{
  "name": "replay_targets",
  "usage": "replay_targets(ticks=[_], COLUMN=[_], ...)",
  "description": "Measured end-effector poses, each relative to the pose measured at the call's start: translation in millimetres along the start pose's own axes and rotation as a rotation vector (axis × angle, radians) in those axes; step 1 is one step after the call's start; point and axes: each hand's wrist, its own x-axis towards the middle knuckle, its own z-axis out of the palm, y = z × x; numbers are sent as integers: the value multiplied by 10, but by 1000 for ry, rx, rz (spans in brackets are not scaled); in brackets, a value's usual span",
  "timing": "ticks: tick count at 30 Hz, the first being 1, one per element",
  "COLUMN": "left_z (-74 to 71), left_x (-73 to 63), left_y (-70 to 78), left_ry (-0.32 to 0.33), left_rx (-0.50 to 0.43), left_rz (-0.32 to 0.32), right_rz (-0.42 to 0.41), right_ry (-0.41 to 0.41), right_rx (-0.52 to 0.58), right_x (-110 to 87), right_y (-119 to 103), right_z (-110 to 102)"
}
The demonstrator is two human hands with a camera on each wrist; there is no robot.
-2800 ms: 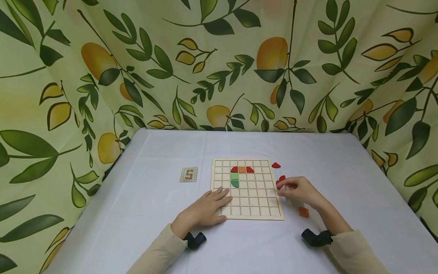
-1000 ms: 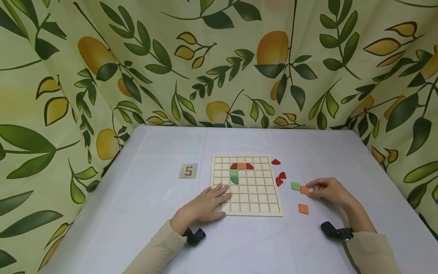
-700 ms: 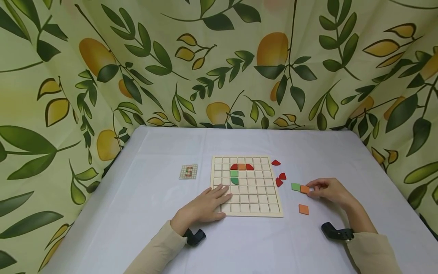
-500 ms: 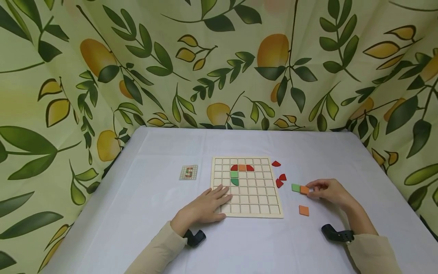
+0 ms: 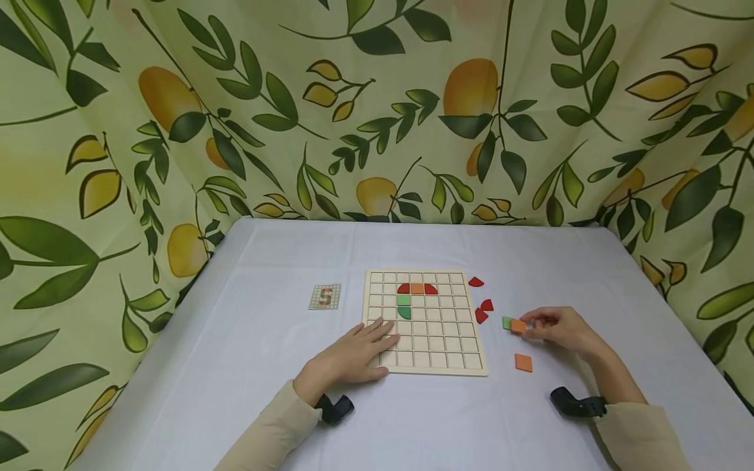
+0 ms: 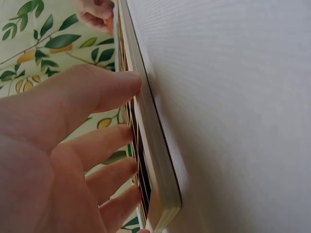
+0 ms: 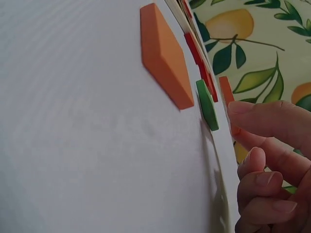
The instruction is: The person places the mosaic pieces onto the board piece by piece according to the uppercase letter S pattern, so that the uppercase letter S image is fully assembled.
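My left hand point(image 5: 356, 353) lies with straight, spread fingers on the lower left part of a wooden grid board point(image 5: 436, 340). In the left wrist view its thumb touches the board's edge. Set in the board are two red quarter-round pieces, an orange square between them, a light green square point(image 5: 403, 299) and a green quarter-round piece point(image 5: 404, 313). Right of the board, my right hand point(image 5: 559, 327) pinches an orange square tile point(image 5: 518, 326) between thumb and fingers. In the right wrist view that tile is raised off the table. A green square tile point(image 7: 207, 104) lies close by, partly covered in the head view.
Another orange square tile point(image 5: 523, 362) lies nearer the person. Several red quarter-round pieces point(image 5: 481, 316) lie along the board's right edge. A small card point(image 5: 325, 297) with a coloured S on a grid lies left of the board. A patterned curtain point(image 5: 377, 131) hangs behind the table.
My right hand has moved from the red pieces to the orange tile, and now shifts it slightly left, over part of the green tile. My left hand stays on the board.
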Motion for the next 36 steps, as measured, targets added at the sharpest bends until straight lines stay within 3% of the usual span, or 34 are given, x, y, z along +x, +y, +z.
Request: replay_targets(ticks=[10,20,36], left_z=[3,-8,9], left_x=[-1,-15,-7], left_y=[-12,2,-9], left_ry=[-1,7,22], left_rx=[-56,-41,-37], left_rz=[-2,0,3], right_rz=[-39,-95,-110], right_ry=[-26,-53,-61], right_rx=[2,41,80], right_x=[62,116,171], right_y=[-118,-279,-488], right_z=[87,193,344])
